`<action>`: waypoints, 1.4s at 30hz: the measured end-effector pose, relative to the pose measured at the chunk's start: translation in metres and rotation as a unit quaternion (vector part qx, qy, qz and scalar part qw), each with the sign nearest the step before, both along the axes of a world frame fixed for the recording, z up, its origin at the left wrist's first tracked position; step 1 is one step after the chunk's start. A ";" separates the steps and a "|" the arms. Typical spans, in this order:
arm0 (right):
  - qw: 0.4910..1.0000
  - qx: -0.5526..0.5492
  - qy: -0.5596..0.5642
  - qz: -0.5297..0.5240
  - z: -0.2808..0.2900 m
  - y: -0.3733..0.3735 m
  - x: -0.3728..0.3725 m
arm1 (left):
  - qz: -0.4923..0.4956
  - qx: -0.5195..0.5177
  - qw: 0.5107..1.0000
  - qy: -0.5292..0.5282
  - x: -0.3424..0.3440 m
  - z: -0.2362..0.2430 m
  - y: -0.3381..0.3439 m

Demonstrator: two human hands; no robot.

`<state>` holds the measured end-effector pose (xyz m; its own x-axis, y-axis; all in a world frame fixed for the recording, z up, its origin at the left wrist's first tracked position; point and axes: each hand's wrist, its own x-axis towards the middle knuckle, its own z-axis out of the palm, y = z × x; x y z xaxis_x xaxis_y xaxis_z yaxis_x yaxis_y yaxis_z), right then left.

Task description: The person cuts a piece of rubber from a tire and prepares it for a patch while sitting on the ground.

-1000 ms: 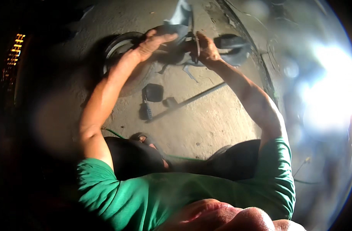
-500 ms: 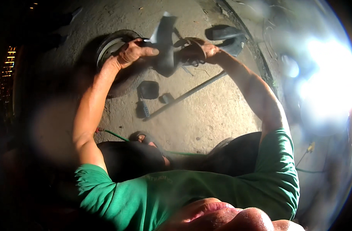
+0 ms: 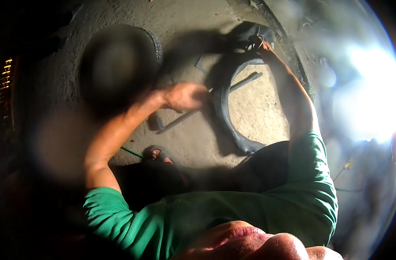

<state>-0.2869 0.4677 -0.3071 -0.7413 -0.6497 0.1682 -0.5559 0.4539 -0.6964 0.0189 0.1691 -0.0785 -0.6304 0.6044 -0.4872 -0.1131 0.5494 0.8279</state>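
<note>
A dark rubber inner tube [image 3: 222,104] hangs or lies in a wide curve at centre right, from under my right wrist down to my right knee. My right hand [image 3: 264,46] is stretched far out at its upper end, fingers closed among dark shapes; what they grip is lost in shadow. My left hand [image 3: 187,96] is over the middle of the floor, left of the tube and apart from it. Motion smears its fingers. Left of that hand, a tyre [image 3: 157,47] shows its tread edge; most of it is in deep shadow.
A long metal bar [image 3: 246,82] lies slantwise on the concrete floor [image 3: 180,138], passing behind the tube. A dark flat piece [image 3: 156,121] lies near its lower end. Close to my sandalled foot [image 3: 157,154] runs a green hose [image 3: 130,151]. Strong light glares from the right.
My left hand has let go of the dark rubber and come down and right. My right hand has moved farther out to the right. The tube now spreads into a wide curve.
</note>
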 end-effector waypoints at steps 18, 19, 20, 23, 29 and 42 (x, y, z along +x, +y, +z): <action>0.893 -0.366 -0.195 0.175 0.152 -0.174 0.019 | 0.499 0.157 0.844 -0.122 -0.033 -0.031 -0.097; 0.715 -0.472 -0.461 0.232 0.182 -0.183 0.035 | 0.491 0.188 0.839 -0.141 -0.041 -0.024 -0.100; 0.860 -0.386 -0.277 0.188 0.207 -0.184 0.049 | 0.451 0.266 0.840 -0.140 -0.049 -0.018 -0.098; 0.501 -0.486 -0.623 0.352 0.283 -0.181 0.093 | 0.290 0.382 0.878 -0.006 -0.067 -0.002 -0.084; 0.575 -0.472 -0.585 0.324 0.269 -0.139 0.078 | 0.434 0.396 0.772 0.241 -0.119 0.085 -0.050; 0.925 -0.214 0.208 0.234 0.265 -0.140 0.100 | 0.447 0.382 0.772 0.239 -0.118 0.115 -0.052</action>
